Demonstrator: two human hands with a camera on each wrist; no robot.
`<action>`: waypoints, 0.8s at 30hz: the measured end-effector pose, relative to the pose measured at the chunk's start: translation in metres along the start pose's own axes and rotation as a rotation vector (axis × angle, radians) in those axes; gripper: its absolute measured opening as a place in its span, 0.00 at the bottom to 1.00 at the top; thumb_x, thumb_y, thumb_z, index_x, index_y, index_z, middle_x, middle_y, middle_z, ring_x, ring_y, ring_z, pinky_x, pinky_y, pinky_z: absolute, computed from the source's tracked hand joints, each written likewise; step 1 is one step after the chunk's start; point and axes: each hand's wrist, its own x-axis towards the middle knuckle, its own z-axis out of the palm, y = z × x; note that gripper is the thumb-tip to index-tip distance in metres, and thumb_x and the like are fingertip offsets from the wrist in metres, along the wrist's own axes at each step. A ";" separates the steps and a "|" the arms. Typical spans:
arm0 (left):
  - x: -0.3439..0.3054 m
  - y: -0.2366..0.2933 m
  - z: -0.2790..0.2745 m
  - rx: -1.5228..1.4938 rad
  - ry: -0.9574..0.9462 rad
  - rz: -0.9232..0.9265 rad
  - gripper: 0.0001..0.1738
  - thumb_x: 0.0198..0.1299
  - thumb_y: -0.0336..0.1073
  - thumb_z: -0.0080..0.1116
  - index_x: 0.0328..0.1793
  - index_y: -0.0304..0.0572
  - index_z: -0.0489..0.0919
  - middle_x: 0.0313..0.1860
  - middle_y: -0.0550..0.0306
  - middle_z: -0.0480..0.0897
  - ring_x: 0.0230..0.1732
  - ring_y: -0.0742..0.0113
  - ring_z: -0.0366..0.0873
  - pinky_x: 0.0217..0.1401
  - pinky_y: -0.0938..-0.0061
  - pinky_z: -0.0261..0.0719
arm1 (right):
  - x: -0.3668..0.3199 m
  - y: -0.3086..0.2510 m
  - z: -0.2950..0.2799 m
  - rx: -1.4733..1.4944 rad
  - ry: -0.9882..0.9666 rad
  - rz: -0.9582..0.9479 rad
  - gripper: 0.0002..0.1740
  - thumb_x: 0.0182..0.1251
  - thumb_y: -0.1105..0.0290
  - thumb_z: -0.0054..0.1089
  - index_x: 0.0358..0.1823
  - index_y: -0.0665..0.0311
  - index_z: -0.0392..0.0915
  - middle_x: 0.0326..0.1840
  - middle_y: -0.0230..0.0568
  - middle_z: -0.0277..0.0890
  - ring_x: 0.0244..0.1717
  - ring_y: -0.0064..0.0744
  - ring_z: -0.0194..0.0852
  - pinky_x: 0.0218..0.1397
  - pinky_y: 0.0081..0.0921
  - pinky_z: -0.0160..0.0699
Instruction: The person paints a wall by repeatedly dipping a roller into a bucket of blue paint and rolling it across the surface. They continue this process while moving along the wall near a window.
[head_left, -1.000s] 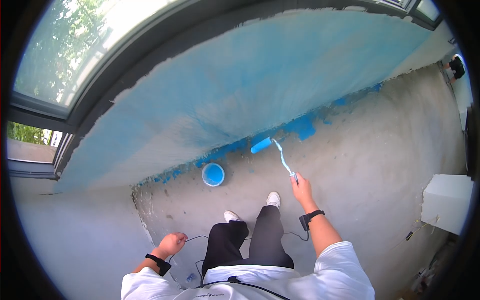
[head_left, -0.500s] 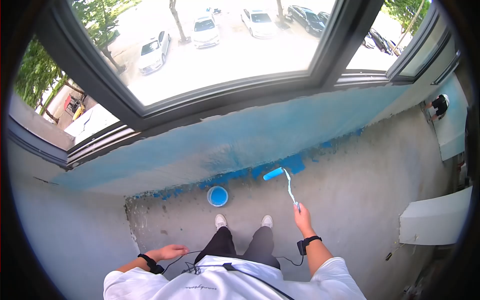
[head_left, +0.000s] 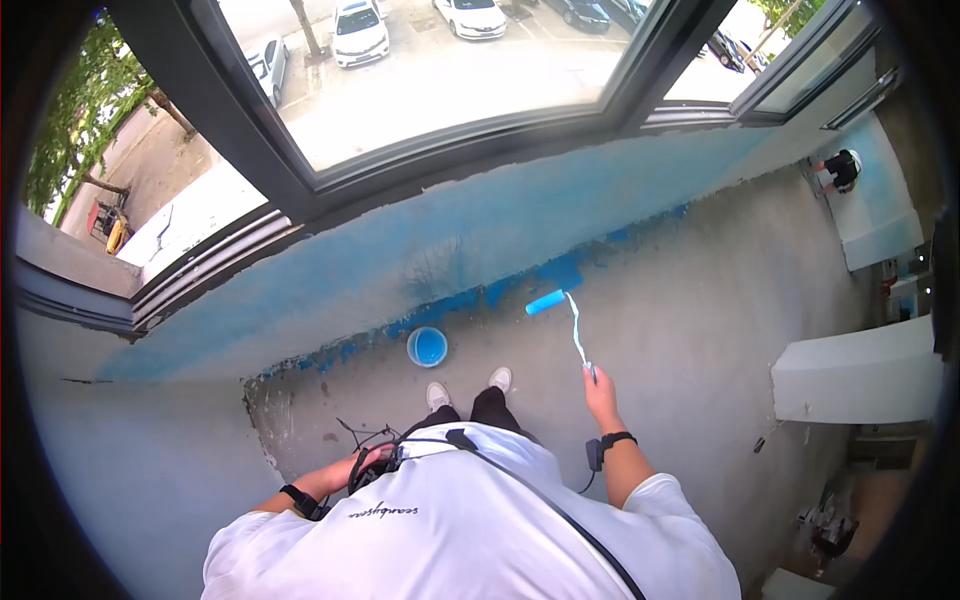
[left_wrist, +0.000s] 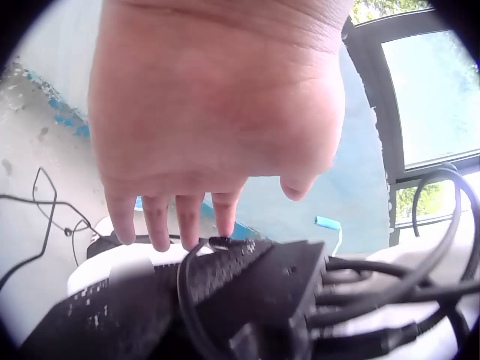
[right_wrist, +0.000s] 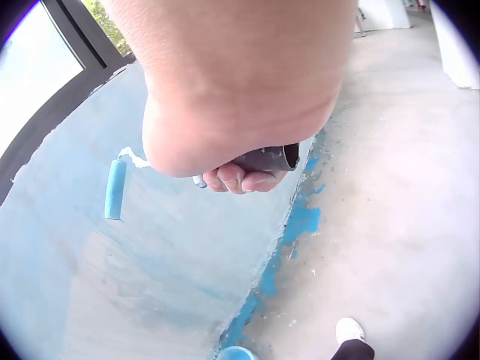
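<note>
My right hand [head_left: 602, 395] grips the handle of a paint roller [head_left: 546, 302], out in front over the floor. The roller's sleeve is blue, and its bent frame is smeared with pale paint. In the right wrist view, my fingers curl round the dark handle [right_wrist: 266, 158]. My left hand [left_wrist: 217, 97] is at my waist with its fingers loosely extended, fingertips right by a black box [left_wrist: 277, 277] with cables. In the head view, cables partly hide that hand. A bucket [head_left: 428, 347] of blue paint stands on the floor ahead of my feet.
A low wall [head_left: 350, 260], patchily painted light blue, runs under the window frame [head_left: 460, 165]. Blue paint stains [head_left: 560, 275] the floor along its foot. A white block-like structure [head_left: 850, 375] stands at right. Another person [head_left: 843, 171] is at the far right. Cars are parked outside.
The head view has tilted up, then shifted, bringing the windows and cars in. My left hand has moved in from the side to the black box at my waist. My right hand keeps holding the roller.
</note>
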 end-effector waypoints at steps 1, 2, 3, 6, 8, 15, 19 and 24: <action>-0.004 -0.027 -0.002 -0.002 -0.009 -0.016 0.40 0.74 0.64 0.36 0.78 0.40 0.63 0.71 0.51 0.71 0.70 0.64 0.68 0.76 0.69 0.59 | 0.002 0.001 0.001 -0.001 -0.005 0.018 0.19 0.76 0.56 0.52 0.35 0.68 0.73 0.20 0.43 0.65 0.22 0.34 0.59 0.28 0.34 0.64; -0.009 -0.029 0.007 -0.014 -0.012 -0.034 0.40 0.74 0.64 0.36 0.78 0.40 0.63 0.71 0.51 0.71 0.70 0.64 0.68 0.76 0.69 0.59 | 0.002 0.002 0.001 0.017 -0.013 0.016 0.20 0.76 0.56 0.51 0.35 0.68 0.73 0.20 0.42 0.65 0.22 0.32 0.59 0.29 0.34 0.63; -0.002 -0.018 0.014 -0.026 -0.012 -0.044 0.40 0.74 0.64 0.36 0.78 0.39 0.63 0.71 0.51 0.71 0.70 0.64 0.68 0.76 0.69 0.59 | 0.006 0.002 -0.001 0.033 -0.019 0.007 0.20 0.76 0.55 0.51 0.35 0.68 0.73 0.20 0.41 0.64 0.23 0.30 0.59 0.29 0.33 0.63; 0.009 0.022 0.030 -0.055 0.003 -0.076 0.40 0.74 0.63 0.36 0.77 0.39 0.63 0.71 0.51 0.71 0.70 0.63 0.68 0.76 0.69 0.59 | 0.016 0.001 -0.002 0.058 -0.035 0.011 0.22 0.75 0.52 0.51 0.37 0.67 0.74 0.26 0.56 0.73 0.28 0.58 0.68 0.33 0.43 0.69; 0.025 0.044 0.039 -0.060 0.020 -0.092 0.39 0.74 0.63 0.36 0.77 0.39 0.63 0.71 0.51 0.71 0.70 0.63 0.68 0.76 0.70 0.59 | 0.024 -0.002 -0.002 0.053 -0.053 0.015 0.22 0.75 0.51 0.51 0.37 0.67 0.73 0.26 0.56 0.72 0.28 0.58 0.68 0.33 0.43 0.69; 0.030 0.079 0.056 -0.105 0.079 -0.145 0.39 0.74 0.63 0.37 0.77 0.38 0.64 0.71 0.51 0.72 0.70 0.63 0.67 0.75 0.70 0.59 | 0.051 0.006 0.008 0.106 -0.156 0.033 0.22 0.75 0.51 0.51 0.37 0.67 0.74 0.27 0.57 0.73 0.29 0.58 0.71 0.34 0.43 0.69; 0.030 0.095 0.064 -0.143 0.125 -0.171 0.39 0.74 0.62 0.37 0.76 0.38 0.64 0.71 0.51 0.72 0.70 0.63 0.67 0.75 0.70 0.59 | 0.074 0.006 0.009 0.111 -0.188 0.010 0.22 0.75 0.52 0.51 0.37 0.67 0.74 0.28 0.57 0.74 0.30 0.59 0.72 0.34 0.43 0.69; 0.033 0.123 0.081 -0.188 0.189 -0.187 0.39 0.74 0.62 0.37 0.76 0.37 0.65 0.71 0.51 0.72 0.70 0.63 0.67 0.75 0.71 0.59 | 0.110 0.014 0.011 0.123 -0.221 -0.074 0.22 0.75 0.51 0.51 0.37 0.67 0.75 0.28 0.57 0.74 0.31 0.61 0.71 0.34 0.44 0.69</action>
